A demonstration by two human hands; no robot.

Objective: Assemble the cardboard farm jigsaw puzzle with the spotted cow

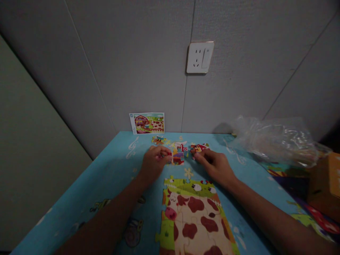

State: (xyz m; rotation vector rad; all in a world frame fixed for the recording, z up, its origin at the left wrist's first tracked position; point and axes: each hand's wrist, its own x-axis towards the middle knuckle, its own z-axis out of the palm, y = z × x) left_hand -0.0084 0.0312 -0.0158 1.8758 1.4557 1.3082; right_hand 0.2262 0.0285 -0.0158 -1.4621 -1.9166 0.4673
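My left hand [155,161] has its fingers pinched on a red jigsaw puzzle piece [169,154], partly hidden by the fingertips. Just right of it, red and purple puzzle pieces [178,158] lie on the blue play mat. My right hand [214,163] reaches in from the other side, thumb and fingers closed on a colourful puzzle piece [195,149] beside a red barn piece. Closer to me, between my forearms, lies a joined puzzle section [196,216] with a brown-spotted cow and sheep on green.
A farm reference picture [149,123] leans against the wall at the back. One loose puzzle piece [158,140] lies before it. Clear plastic bag [276,141] and a cardboard box [324,187] are on the right. A socket plate [200,57] is on the wall.
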